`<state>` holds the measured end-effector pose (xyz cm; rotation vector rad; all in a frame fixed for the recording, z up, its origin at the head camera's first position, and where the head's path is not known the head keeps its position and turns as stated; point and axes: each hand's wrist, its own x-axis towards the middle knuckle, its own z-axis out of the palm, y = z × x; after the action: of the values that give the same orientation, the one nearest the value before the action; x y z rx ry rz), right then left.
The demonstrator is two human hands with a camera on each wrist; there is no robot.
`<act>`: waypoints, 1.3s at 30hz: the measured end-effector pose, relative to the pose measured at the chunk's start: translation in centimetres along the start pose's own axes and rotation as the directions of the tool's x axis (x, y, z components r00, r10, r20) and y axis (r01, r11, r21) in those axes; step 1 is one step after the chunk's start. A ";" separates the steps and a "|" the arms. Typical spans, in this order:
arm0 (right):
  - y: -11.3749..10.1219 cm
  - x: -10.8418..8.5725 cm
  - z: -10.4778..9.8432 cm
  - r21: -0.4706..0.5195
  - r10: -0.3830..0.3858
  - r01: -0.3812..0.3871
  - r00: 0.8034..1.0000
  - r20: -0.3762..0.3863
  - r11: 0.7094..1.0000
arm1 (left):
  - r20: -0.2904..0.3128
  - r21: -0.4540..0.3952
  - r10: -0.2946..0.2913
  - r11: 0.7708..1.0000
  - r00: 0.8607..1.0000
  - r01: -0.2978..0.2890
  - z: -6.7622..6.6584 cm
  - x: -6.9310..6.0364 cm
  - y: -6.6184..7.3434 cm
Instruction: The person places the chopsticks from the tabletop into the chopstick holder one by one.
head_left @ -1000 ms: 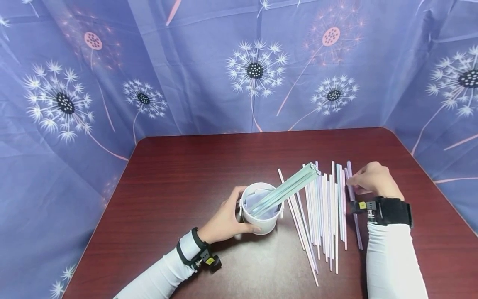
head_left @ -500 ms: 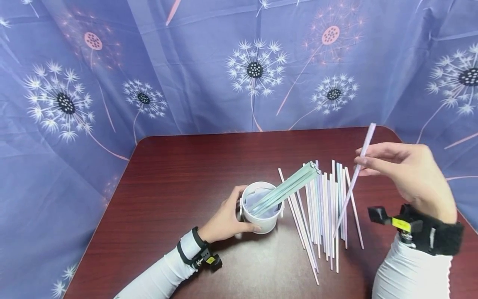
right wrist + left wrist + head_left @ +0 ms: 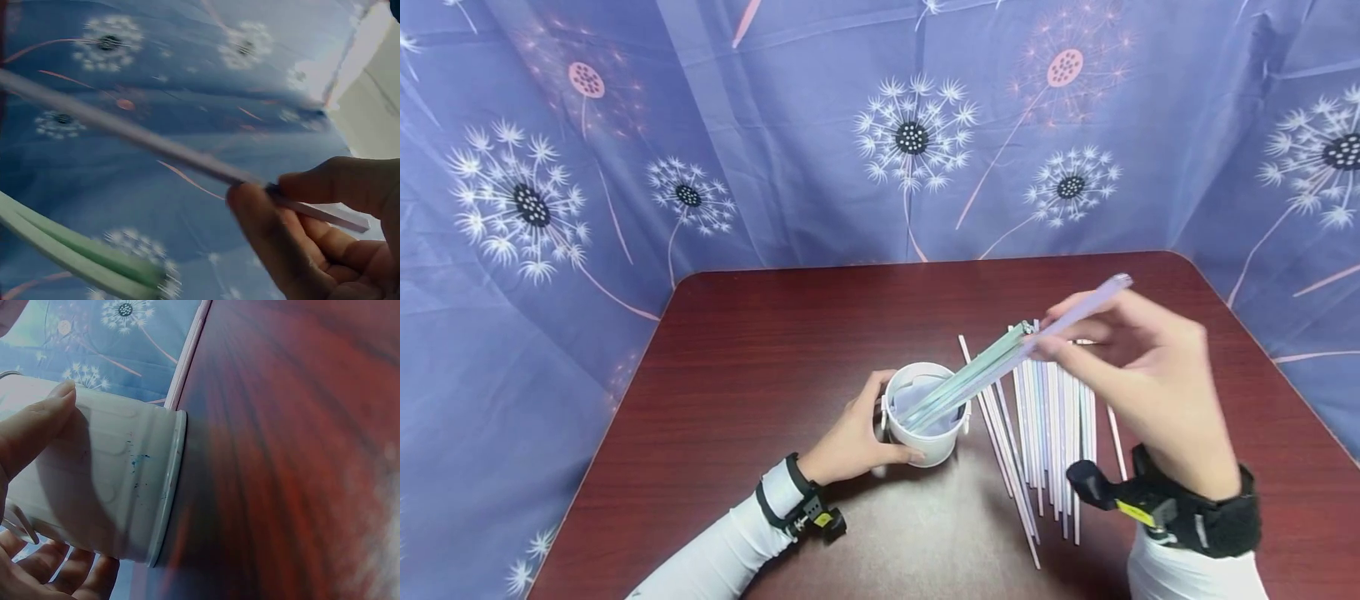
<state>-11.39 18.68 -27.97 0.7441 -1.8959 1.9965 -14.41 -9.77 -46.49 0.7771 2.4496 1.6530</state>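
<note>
The left hand (image 3: 859,437) grips a small white bucket (image 3: 934,452), thumb on its near side; in the left wrist view, the thumb and fingers of the left hand (image 3: 50,481) lie around the bucket (image 3: 94,469). Green sticks (image 3: 981,371) lean out of the bucket toward the right. Between thumb and fingers the right hand (image 3: 1150,367) pinches a pale purple stick (image 3: 1086,308), slanted along the green ones, its lower end over the bucket; whether it is inside I cannot tell. In the right wrist view the right hand (image 3: 325,231) holds the purple stick (image 3: 144,134) above the green sticks (image 3: 81,256).
Several pale pink, white, blue and purple sticks (image 3: 1058,442) lie on the dark red table (image 3: 760,333) right of the bucket, partly under the right hand. A blue cloth (image 3: 805,167) with dandelion prints hangs behind and beside the table.
The right hand has lifted the purple stick from the right end of the loose sticks, then moved it left and tilted it toward the bucket. The left hand and bucket have stayed in place.
</note>
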 end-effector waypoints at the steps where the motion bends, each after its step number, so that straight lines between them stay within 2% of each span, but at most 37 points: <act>1: 0.2 0.0 0.5 -0.097 0.026 -0.023 0.999 0.034 0.995 | 0.001 0.005 -0.003 1.000 1.000 0.003 0.0 0.0 0.0; 3: 0.8 0.0 1.3 -0.247 0.057 -0.031 0.994 0.098 0.968 | 0.004 0.010 -0.007 1.000 1.000 0.007 0.0 0.0 0.0; 6: 1.3 0.0 1.9 -0.370 0.079 -0.016 0.985 0.155 0.929 | 0.013 0.019 0.002 1.000 1.000 -0.002 0.0 0.0 0.0; 10: 1.6 -0.1 2.1 -0.413 0.104 -0.019 0.977 0.185 0.910 | 0.020 0.006 0.011 1.000 1.000 -0.011 0.0 0.0 -0.2; 12: 1.8 0.0 2.1 -0.454 0.111 -0.009 0.974 0.198 0.891 | 0.023 -0.001 0.008 1.000 1.000 -0.008 -0.1 0.0 -0.2; 14: 1.8 0.1 1.9 -0.504 0.091 0.023 0.976 0.200 0.863 | 0.025 -0.001 0.000 1.000 1.000 0.000 -0.1 0.0 -0.1; 17: 1.6 0.2 1.8 -0.543 0.017 0.074 0.987 0.161 0.837 | 0.025 -0.006 -0.003 1.000 1.000 0.003 -0.2 0.1 0.4; 19: 1.2 0.3 1.9 -0.532 -0.037 0.093 0.993 0.115 0.842 | 0.023 -0.010 -0.003 1.000 1.000 0.003 -0.3 0.0 1.0; 20: 0.8 0.3 2.0 -0.512 -0.056 0.094 0.994 0.090 0.854 | 0.023 -0.015 -0.002 1.000 1.000 0.002 -0.3 0.0 1.5; 25: -0.8 0.6 2.3 -0.441 -0.140 0.120 0.990 -0.013 0.889 | 0.025 -0.037 -0.003 0.999 1.000 0.003 -0.7 -0.3 3.3; 26: -0.9 0.7 2.2 -0.396 -0.153 0.126 0.988 -0.036 0.910 | 0.025 -0.036 0.001 0.999 1.000 0.000 -0.6 -0.3 3.0; 29: -0.7 0.8 1.6 -0.331 -0.174 0.121 0.975 -0.136 0.936 | 0.022 -0.021 0.003 1.000 1.000 -0.003 -0.4 -0.1 1.5; 31: -0.2 1.1 0.7 -0.344 -0.173 0.095 0.964 -0.204 0.934 | 0.022 -0.016 0.001 1.000 1.000 -0.001 -0.2 -0.1 0.4; 32: 0.1 1.2 0.2 -0.377 -0.162 0.060 0.956 -0.245 0.924 | 0.023 -0.014 0.003 1.000 1.000 -0.002 -0.1 0.0 0.0; 35: 1.7 1.8 -2.2 -0.559 -0.156 -0.070 0.925 -0.346 0.826 | 0.023 -0.017 -0.005 1.000 1.000 0.005 -0.2 0.0 -0.2; 36: 2.5 2.0 -3.3 -0.628 -0.165 -0.109 0.918 -0.361 0.771 | 0.023 -0.017 -0.005 1.000 1.000 0.005 -0.2 -0.1 -0.2; 37: 3.1 2.2 -4.2 -0.667 -0.162 -0.146 0.912 -0.377 0.730 | 0.022 -0.016 -0.007 1.000 1.000 0.008 -0.2 -0.1 -0.2; 39: 5.0 2.4 -6.5 -0.740 -0.129 -0.231 0.910 -0.394 0.632 | 0.022 -0.012 -0.016 1.000 1.000 0.016 -0.2 -0.1 0.0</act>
<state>-17.14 24.25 -30.90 0.0013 -2.1997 0.9958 -14.40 -10.00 -46.42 0.7681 2.4218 1.6437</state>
